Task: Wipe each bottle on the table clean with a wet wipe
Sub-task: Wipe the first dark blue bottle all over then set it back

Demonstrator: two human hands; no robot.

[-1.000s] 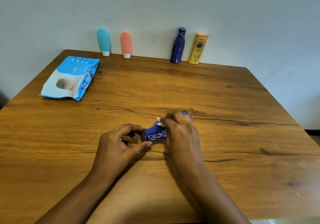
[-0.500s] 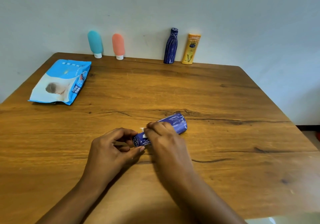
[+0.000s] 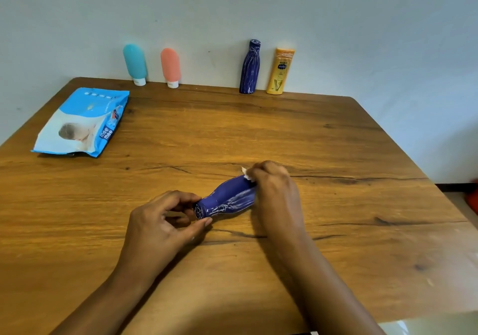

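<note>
A dark blue bottle (image 3: 227, 200) lies on its side in the middle of the wooden table (image 3: 336, 153), cap end toward me. My left hand (image 3: 160, 220) pinches its cap between thumb and fingers. My right hand (image 3: 276, 189) covers the bottle's base end and grips a white wet wipe (image 3: 247, 174), a corner of which sticks out above the fingers. Against the wall stand a teal tube (image 3: 135, 63), a pink tube (image 3: 170, 66), a second dark blue bottle (image 3: 249, 68) and a yellow lotion bottle (image 3: 280, 72).
A blue and white wet wipe pack (image 3: 85, 123) lies flat at the table's left rear. The table's right edge drops to the floor, where something red (image 3: 473, 200) shows at the frame edge.
My right hand slid with the wipe from the bottle's neck toward its base, exposing the neck and shoulder. My left hand kept its pinch on the cap. The camera shifted slightly.
</note>
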